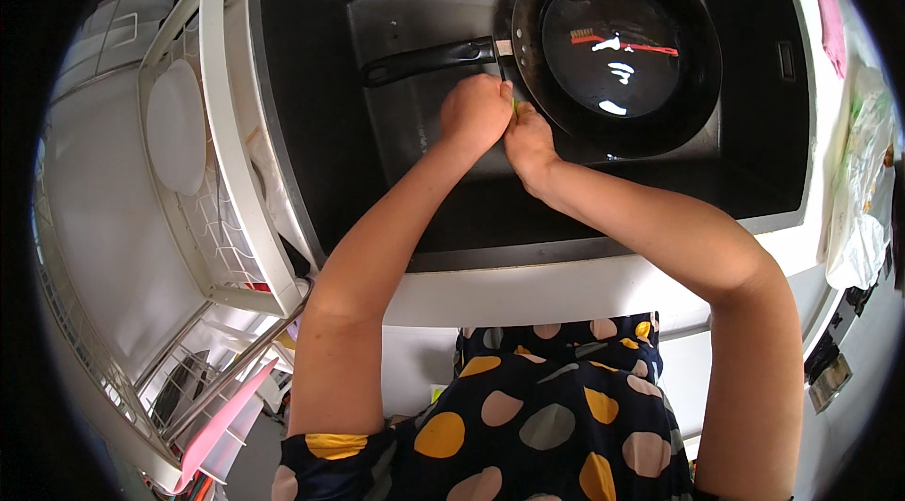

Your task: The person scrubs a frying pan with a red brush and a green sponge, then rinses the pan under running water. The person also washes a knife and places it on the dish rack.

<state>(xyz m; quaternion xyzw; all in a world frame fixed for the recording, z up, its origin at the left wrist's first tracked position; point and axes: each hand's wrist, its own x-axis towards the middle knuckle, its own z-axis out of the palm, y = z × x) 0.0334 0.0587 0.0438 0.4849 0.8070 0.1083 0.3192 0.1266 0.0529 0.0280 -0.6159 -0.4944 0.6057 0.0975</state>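
Over the dark sink (438,218), my left hand (475,113) is closed in a fist, just below the black handle (431,63) of a frying pan. Touching or nearly touching it, my right hand (530,140) has its fingers curled in. Between the two hands shows a sliver of a small green thing (515,105), gripped from both sides; the fingers hide most of it. The large dark frying pan (527,77) rests in the sink with its handle to the left. Liquid covers its bottom, and a red-handled wire brush (647,48) lies in it.
Left of the sink stands a white dish rack (212,77) with a white plate (177,126). A pink cloth (828,24) and a clear plastic bag (859,218) lie along the right side. A pink board (226,423) leans in a wire rack at lower left.
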